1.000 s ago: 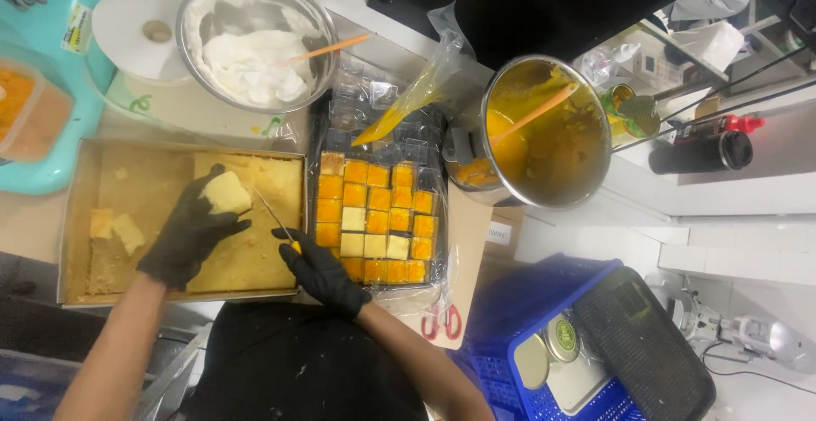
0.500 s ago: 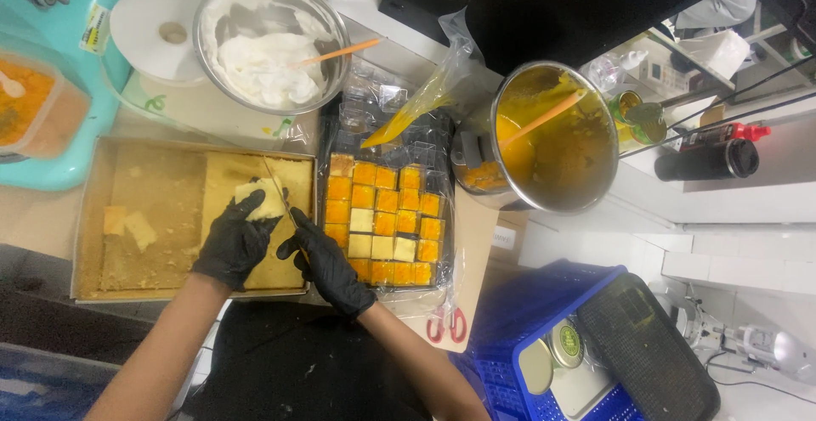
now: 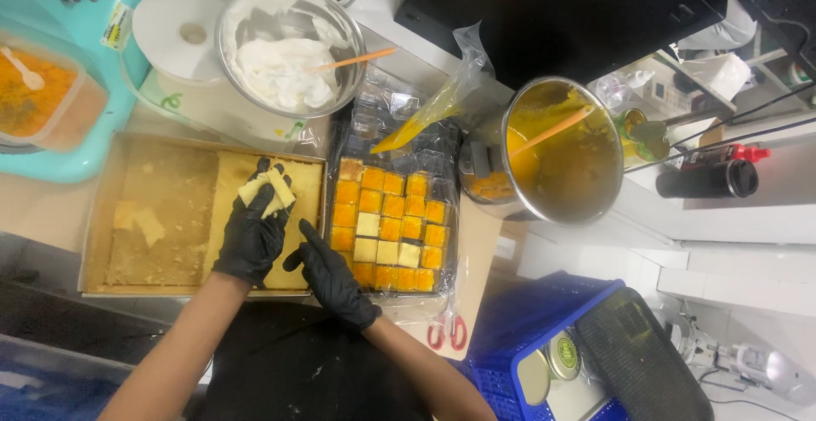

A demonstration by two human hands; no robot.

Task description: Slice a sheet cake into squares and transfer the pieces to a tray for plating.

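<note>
Both my hands wear black gloves. My left hand [image 3: 252, 236] holds a pale yellow cake square [image 3: 268, 190] pinched in its fingers, above the cake tray [image 3: 102, 226] of sheet cake. My right hand [image 3: 327, 275] rests just right of it, fingers apart and holding nothing, at the near left corner of the black tray [image 3: 442, 285], which holds rows of orange-topped and plain cake squares [image 3: 387, 227].
A steel bowl of white cream [image 3: 285, 51] with an orange spatula stands at the back. A pot of orange sauce [image 3: 552, 151] and a piping bag [image 3: 433, 111] sit right. Red-handled scissors [image 3: 446, 332] lie near. A blue crate [image 3: 552, 353] is lower right; a teal mixer [image 3: 51, 90] stands left.
My left hand moved right across the cake tray with the cake square and lifted it toward the tray's right edge. My right hand stayed beside the black tray.
</note>
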